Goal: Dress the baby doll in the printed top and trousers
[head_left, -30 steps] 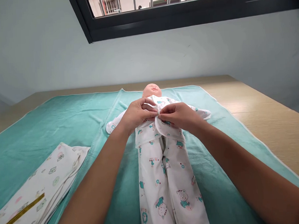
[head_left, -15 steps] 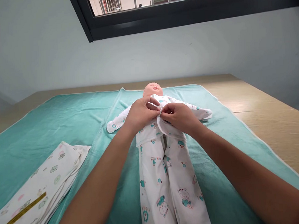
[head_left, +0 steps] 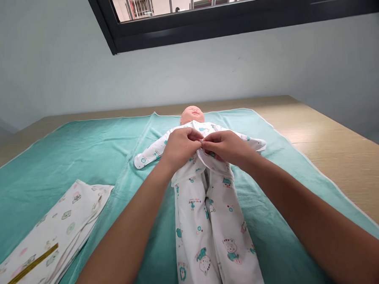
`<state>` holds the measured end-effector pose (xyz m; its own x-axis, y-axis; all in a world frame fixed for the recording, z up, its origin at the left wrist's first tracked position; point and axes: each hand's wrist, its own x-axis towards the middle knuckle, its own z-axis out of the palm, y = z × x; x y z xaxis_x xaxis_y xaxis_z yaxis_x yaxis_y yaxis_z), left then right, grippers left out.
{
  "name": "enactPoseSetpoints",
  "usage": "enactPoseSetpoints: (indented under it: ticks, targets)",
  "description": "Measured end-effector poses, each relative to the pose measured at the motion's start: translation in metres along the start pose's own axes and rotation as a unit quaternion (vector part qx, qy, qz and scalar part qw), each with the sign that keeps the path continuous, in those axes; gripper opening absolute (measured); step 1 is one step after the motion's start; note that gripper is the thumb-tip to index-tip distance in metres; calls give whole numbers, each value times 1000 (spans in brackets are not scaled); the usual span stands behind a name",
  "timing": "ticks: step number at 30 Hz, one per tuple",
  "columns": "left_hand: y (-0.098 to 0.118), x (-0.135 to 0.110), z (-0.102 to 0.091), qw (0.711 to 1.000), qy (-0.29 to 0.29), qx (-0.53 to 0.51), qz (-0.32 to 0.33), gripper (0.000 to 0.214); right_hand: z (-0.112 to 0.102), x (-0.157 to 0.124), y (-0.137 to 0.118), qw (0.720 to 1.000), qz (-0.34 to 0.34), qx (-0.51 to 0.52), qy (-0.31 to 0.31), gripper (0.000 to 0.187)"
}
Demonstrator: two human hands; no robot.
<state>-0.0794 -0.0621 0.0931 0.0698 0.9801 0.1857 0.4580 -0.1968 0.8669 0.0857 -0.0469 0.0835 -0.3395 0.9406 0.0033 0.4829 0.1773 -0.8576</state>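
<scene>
A baby doll (head_left: pixel 192 114) lies on its back with its head toward the wall. It wears a white printed baby jacket (head_left: pixel 187 171) with long sleeves spread to both sides, and white printed pants (head_left: pixel 194 226) below. Over the doll's chest, my left hand (head_left: pixel 182 146) pinches the jacket's front edge. Meeting it there, my right hand (head_left: pixel 226 146) is closed on the same front edge, fingertips almost touching the left ones. The fastening between the fingertips is too small and covered to make out. The lower front flap hangs slightly apart over the waist.
A turquoise blanket (head_left: pixel 91 151) covers much of the wooden table (head_left: pixel 343 159). On the left lies a folded white printed cloth (head_left: pixel 63 216) with a yellow measuring tape (head_left: pixel 27 269) on it. Behind the table are a wall and a dark-framed window (head_left: pixel 202 27).
My fingertips have drawn closer together on the jacket front, and the left fingers have curled in. The whole view has shifted slightly.
</scene>
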Motion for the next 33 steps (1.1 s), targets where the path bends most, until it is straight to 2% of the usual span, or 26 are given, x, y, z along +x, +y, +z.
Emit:
enactPoseSetpoints:
  ticks: [3, 8, 11, 15, 21, 28, 30, 33]
  targets:
    - [2, -1, 2, 1000, 18, 7, -5, 19, 1, 1, 0, 1000, 8, 16, 16, 20]
    - [11, -4, 0, 998, 25, 48, -19, 14, 5, 3, 2, 993, 74, 90, 31, 12]
    - [15, -5, -5, 994, -7, 101, -44, 10, 7, 4, 1, 992, 83, 80, 48, 13]
    - [16, -7, -11, 981, -71, 177, -43, 31, 8, 2, 0, 992, 81, 82, 50, 13]
    - [12, -7, -9, 976, -73, 204, -22, 26, 8, 0, 1, 996, 47, 62, 44, 14]
    - [9, -4, 0, 974, -27, 222, 31, 31, 6, 0, 4, 999, 0, 37, 37, 17]
    - [7, -4, -1, 979, -26, 200, 37, 30, 4, 1, 5, 999, -3, 48, 24, 19]
    - [4, -3, -6, 992, -51, 118, 12, 28, 0, 2, 7, 997, 9, 81, -2, 23]
